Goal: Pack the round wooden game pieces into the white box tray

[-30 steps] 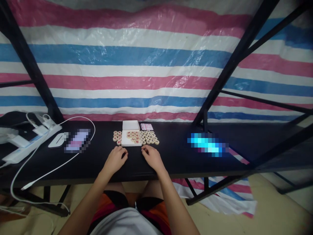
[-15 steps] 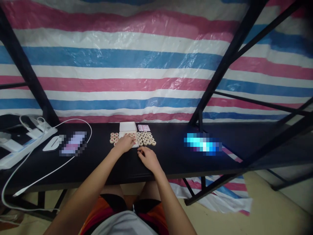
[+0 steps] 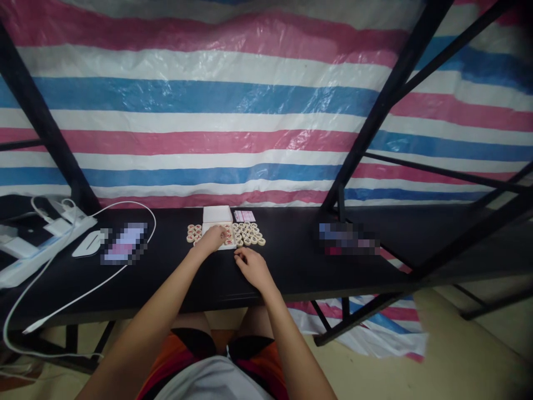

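My left hand (image 3: pixel 213 238) reaches over an open white box (image 3: pixel 231 244) whose tray holds Chinese chess pieces (image 3: pixel 227 234) with red characters. Its fingers are bent down and pinched together on one of the pieces, which they mostly cover. Some red-marked pieces (image 3: pixel 191 231) lie to the left of the box, partly behind this hand. Right of the box is a cluster of dark-marked pieces (image 3: pixel 247 233). My right hand (image 3: pixel 252 268) rests on the table just in front of that cluster, loosely curled with thumb and fingers apart, holding nothing.
The black table (image 3: pixel 291 261) backs onto a striped plastic sheet (image 3: pixel 216 139). A pink-white card (image 3: pixel 244 216) lies behind the pieces. At left are a blurred phone-like item (image 3: pixel 127 243), a white cable (image 3: pixel 83 300) and a power strip (image 3: pixel 62 225); another blurred item (image 3: pixel 347 240) is at right.
My left hand has shifted slightly left and its fingers have drawn in, uncovering more red pieces in the tray. My right hand stays in place. The blurred item at right has gone dark.
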Demonstrator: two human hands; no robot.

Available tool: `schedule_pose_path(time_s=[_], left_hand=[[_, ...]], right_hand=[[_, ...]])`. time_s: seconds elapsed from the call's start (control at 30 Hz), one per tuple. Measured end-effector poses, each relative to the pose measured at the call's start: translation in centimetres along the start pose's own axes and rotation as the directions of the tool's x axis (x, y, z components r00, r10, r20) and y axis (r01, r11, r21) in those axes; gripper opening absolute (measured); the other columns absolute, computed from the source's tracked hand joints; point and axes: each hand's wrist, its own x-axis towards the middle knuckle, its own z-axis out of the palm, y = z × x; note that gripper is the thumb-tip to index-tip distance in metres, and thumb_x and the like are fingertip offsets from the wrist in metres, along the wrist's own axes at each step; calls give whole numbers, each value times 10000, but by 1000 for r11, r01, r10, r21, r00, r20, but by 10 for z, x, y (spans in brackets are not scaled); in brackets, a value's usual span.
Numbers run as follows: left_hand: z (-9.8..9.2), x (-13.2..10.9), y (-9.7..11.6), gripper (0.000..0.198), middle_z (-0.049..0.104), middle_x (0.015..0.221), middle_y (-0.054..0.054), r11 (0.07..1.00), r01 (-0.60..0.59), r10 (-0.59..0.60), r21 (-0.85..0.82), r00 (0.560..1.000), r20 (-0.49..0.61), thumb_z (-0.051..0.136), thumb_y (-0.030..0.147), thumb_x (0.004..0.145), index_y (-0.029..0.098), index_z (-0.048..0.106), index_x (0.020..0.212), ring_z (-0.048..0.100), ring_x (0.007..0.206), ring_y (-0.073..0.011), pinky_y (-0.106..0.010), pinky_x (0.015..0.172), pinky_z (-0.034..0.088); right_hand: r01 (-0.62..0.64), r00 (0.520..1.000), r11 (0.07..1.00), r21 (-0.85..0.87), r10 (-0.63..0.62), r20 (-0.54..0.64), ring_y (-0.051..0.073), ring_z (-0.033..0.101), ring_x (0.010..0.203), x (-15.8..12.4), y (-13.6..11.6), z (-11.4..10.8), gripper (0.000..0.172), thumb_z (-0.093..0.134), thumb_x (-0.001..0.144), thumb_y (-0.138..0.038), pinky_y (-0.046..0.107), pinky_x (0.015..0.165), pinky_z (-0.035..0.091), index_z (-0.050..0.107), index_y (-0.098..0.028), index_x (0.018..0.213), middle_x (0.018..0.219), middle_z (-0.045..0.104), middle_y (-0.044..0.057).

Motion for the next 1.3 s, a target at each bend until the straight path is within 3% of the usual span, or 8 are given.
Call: schedule_pose_path(time_s=[0.33,0.47,0.57,0.67,0.73,0.87,1.03,1.3], left_hand=[[6,-3,-1,156,687,791,-65,1000,19,-19,-17,1000,21,548,120,738,142,702,747,617,791,-179,-254,738,437],[5,-2,-5,172,695,843,-76,1000,7,-8,-21,999,-50,552,116,714,146,710,774,625,824,-193,-262,760,448],[-11,-6,-23,185,694,905,-81,996,34,-53,-84,973,-227,563,182,732,159,710,842,626,851,-195,-263,795,453],[-35,-15,-59,230,685,930,-78,982,66,-137,-178,897,-421,542,239,749,154,693,900,625,839,-183,-257,796,456],[-46,-25,-86,248,684,921,-79,970,127,-211,-209,865,-456,538,286,752,148,683,896,626,838,-190,-270,798,451],[-49,-49,-122,229,689,816,-46,940,207,-291,-273,903,-315,566,340,717,163,662,826,630,809,-195,-273,758,446],[-39,-71,-121,324,671,730,-19,926,160,-209,-343,972,-109,611,479,693,171,655,787,618,744,-186,-258,682,439],[-33,-75,-103,365,662,792,-33,978,34,-64,-204,988,-142,503,499,793,184,687,817,570,695,-166,-273,696,436]], right_hand=[[-15,1000,1000,14,15,2,155,590,769,0,0,0,164,497,855,-219,253,717,402,645,-205,923,798,648,17],[-16,1000,1000,17,16,0,155,593,767,0,-2,-2,175,489,855,-216,256,720,405,648,-201,927,796,650,19],[-24,1000,999,28,24,1,157,598,777,-1,-4,-3,180,486,856,-222,256,721,410,651,-203,926,801,655,22],[-23,1000,999,33,23,-2,156,601,774,-1,-4,-3,185,487,857,-233,254,719,413,655,-205,929,799,658,22],[-21,1000,999,34,21,-7,156,601,772,-1,-3,-3,185,488,854,-232,254,723,414,656,-204,927,798,658,22],[-21,1000,999,45,22,-12,155,602,776,-1,-3,-2,187,486,853,-224,255,738,413,655,-200,927,801,658,22],[-29,1000,999,40,29,-6,154,601,768,-1,-3,-2,182,492,850,-222,252,729,416,656,-199,923,800,658,22],[-36,999,999,35,36,-8,159,604,789,0,1,0,189,492,849,-235,262,750,418,658,-204,935,835,670,30]])
